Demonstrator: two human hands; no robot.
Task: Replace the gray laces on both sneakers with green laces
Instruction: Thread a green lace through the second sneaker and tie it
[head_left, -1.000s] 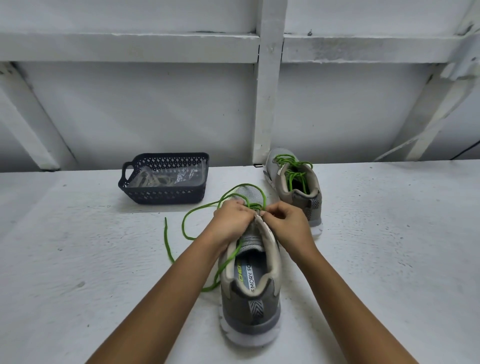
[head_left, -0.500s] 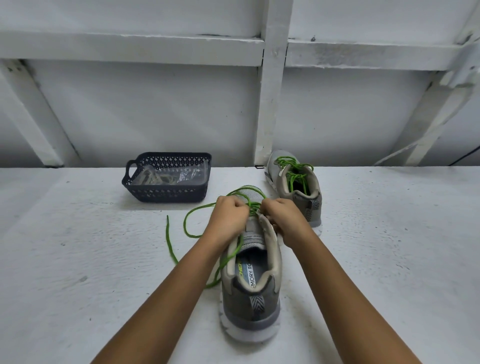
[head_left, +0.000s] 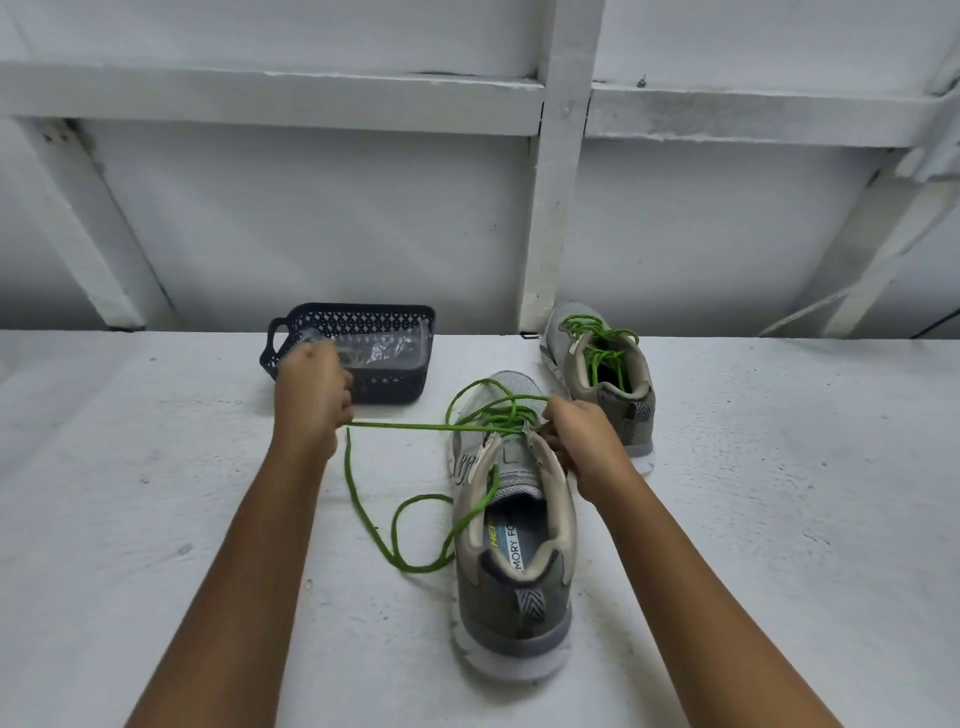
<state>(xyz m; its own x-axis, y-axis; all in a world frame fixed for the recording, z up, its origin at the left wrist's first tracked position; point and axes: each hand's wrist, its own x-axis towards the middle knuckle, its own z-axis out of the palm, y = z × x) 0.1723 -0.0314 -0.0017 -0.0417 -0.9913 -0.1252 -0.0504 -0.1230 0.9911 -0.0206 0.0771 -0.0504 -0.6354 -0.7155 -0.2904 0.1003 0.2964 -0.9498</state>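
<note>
— Which step is this?

— Lacing the second shoe, I'd say. Starting at the left: the basket (head_left: 395, 387) sits at ten o'clock from the near sneaker (head_left: 519, 603). Just in front of the basket, the left grip (head_left: 311, 400) is clenched around the green lace (head_left: 415, 427) and holds it taut out toward nine o'clock.

— And the rest of the lace?

— The slack loops on the desk (head_left: 130, 493) beside the shoe, and the other end runs into the eyelets. The right grip (head_left: 584, 441) pinches the collar at the three o'clock side, bracing the shoe. The far sneaker (head_left: 628, 410), at one o'clock, already wears green.

— What's next?

— Probably feeding the free end across to the next eyelet, keeping the tension even.

— Anything changed?

— Half a second ago both grips were huddled together at the tongue. Now the left one has swung wide and drawn the lace through.
</note>
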